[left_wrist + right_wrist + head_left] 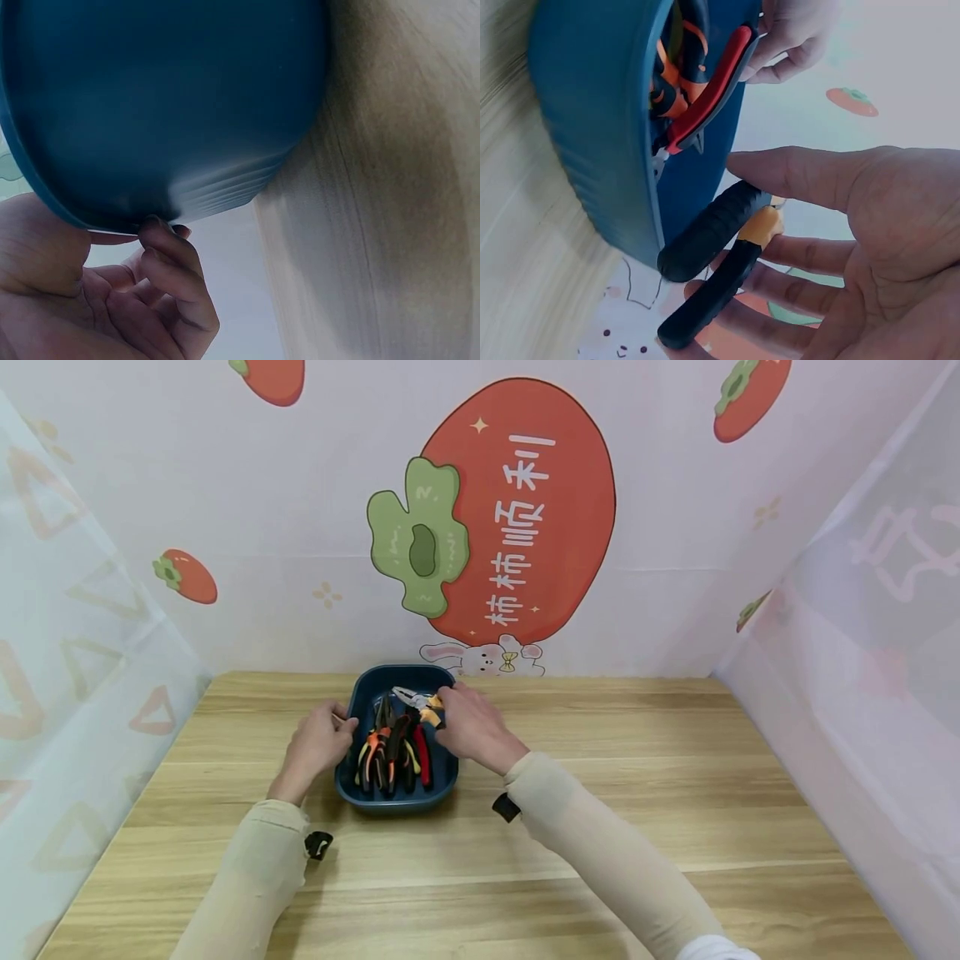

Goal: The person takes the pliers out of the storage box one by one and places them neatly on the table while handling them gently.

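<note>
A dark blue plastic basin stands on the table and holds several pliers with orange, yellow, black and red handles. My left hand pinches the basin's left rim between thumb and fingers, as the left wrist view also shows. At the right rim my right hand holds pliers with yellow and black handles, thumb on one side and fingers on the other. Their metal jaws point left over the basin in the head view. Beneath them in the right wrist view lies a red-handled tool.
The basin sits near the back edge of the wooden table. Behind it rises a white cloth wall printed with persimmons and a rabbit. Cloth walls also stand at left and right.
</note>
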The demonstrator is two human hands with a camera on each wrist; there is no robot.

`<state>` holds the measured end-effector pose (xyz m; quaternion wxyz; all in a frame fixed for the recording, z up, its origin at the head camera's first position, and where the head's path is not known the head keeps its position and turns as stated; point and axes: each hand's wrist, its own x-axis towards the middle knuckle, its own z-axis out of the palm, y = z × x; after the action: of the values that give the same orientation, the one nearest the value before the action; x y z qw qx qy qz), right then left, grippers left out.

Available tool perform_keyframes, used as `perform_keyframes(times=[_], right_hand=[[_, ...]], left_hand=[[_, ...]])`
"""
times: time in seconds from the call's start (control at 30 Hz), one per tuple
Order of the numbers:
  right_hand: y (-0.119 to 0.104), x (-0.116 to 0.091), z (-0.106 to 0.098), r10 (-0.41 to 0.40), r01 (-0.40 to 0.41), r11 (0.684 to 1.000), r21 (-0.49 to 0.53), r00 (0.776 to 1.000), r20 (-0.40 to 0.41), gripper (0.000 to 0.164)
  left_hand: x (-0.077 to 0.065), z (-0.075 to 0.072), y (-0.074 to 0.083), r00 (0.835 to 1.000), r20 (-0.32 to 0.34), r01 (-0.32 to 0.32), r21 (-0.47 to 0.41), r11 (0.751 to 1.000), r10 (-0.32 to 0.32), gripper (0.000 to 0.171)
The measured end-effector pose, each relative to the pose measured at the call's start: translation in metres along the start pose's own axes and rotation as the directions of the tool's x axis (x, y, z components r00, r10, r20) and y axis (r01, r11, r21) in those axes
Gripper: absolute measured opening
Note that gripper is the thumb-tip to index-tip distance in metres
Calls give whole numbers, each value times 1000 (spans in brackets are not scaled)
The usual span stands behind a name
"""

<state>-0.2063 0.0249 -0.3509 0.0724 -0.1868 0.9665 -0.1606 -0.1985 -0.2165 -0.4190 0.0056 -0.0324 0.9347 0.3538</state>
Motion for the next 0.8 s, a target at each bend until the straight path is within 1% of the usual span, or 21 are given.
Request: perform_keyframes(times=[0.3,0.5,0.67,0.8], right_hand=[[11,-2,-5,37,-36,999,38,999,-21,50],[19,-5,-11,42,-38,997,63,997,-60,46],[25,-8,-15,55,-46,993,109,995,-83,48],[31,-11,-17,64,-48,989,138,992,-110,45]], left_hand=[[0,0,0,1000,-2,-9,4,1000,9,30],[0,0,-1,1000,-3,-6,6,1000,6,30],[0,2,-1,1000,-5,-9,7,1000,9,29],[0,2,-1,1000,-6,-10,8,1000,10,30]])
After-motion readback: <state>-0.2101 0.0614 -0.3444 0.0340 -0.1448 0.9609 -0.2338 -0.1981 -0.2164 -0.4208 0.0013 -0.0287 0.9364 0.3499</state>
